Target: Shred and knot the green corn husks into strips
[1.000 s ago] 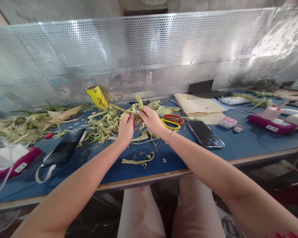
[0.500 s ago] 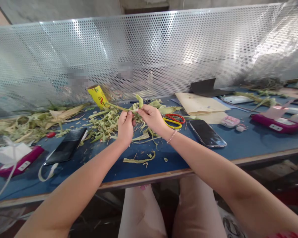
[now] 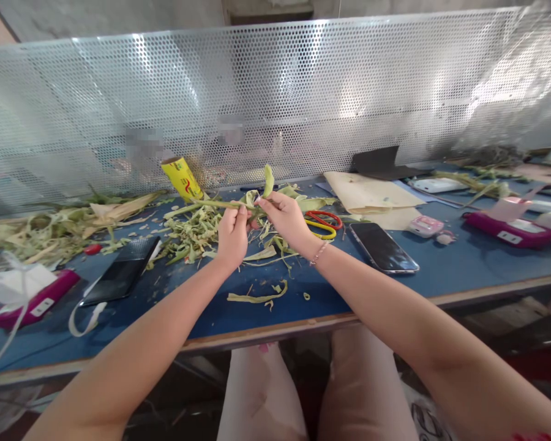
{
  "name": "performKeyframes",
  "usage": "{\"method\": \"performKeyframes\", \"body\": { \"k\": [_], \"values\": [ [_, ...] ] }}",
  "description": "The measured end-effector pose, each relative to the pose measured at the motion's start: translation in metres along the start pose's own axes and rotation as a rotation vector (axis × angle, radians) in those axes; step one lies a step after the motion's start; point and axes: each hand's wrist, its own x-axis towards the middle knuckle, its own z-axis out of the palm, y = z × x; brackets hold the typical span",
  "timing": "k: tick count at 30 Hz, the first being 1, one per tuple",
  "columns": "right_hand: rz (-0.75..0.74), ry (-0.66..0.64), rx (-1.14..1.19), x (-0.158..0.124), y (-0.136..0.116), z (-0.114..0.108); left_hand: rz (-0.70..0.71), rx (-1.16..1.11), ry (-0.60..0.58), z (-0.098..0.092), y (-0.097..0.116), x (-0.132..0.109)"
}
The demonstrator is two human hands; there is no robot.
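Note:
A green plant stem (image 3: pixel 213 203) runs leftward out of my left hand (image 3: pixel 234 233), whose thumb and fingers are closed on it. Just to the right, my right hand (image 3: pixel 284 217) pinches the leafy end of the same plant, and a curled green leaf (image 3: pixel 269 180) stands up above its fingers. The two hands are close together over a pile of pale green plant scraps (image 3: pixel 190 233). Red and yellow scissor handles (image 3: pixel 324 231) lie beside my right wrist. A thin peeled strip (image 3: pixel 257 298) rests on the blue table (image 3: pixel 303 318) nearer to me.
Phones lie on the left (image 3: pixel 122 272) and right (image 3: pixel 383 247). A yellow tube (image 3: pixel 182 179) leans by the perforated metal screen (image 3: pixel 275 104). Brown paper (image 3: pixel 371 193), a pink case (image 3: pixel 426 225) and magenta power strips (image 3: pixel 509 229) sit around; dried stalks (image 3: pixel 64 229) cover the far left.
My right hand has shifted slightly right. The curled leaf above it now stands more upright and further right, and the stem at my left hand lies flatter.

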Motion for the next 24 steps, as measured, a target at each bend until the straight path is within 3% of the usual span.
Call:
{"method": "performKeyframes", "body": {
  "k": [5, 9, 13, 18, 24],
  "values": [
    [0.032, 0.022, 0.089, 0.0, 0.002, 0.0, 0.143, 0.153, -0.131, -0.008, -0.002, -0.002],
    [0.097, -0.006, 0.186, -0.001, -0.001, 0.004, 0.274, 0.21, -0.115, -0.013, -0.006, -0.004],
    [0.143, -0.017, 0.248, -0.001, -0.003, 0.004, 0.299, 0.203, -0.123, -0.01, -0.003, -0.004],
    [0.129, 0.02, 0.225, 0.004, 0.008, -0.001, 0.125, 0.152, -0.125, -0.002, 0.001, 0.001],
    [0.138, 0.015, 0.246, 0.005, 0.013, -0.002, -0.046, 0.01, -0.211, -0.004, -0.009, 0.011]
  ]
}}
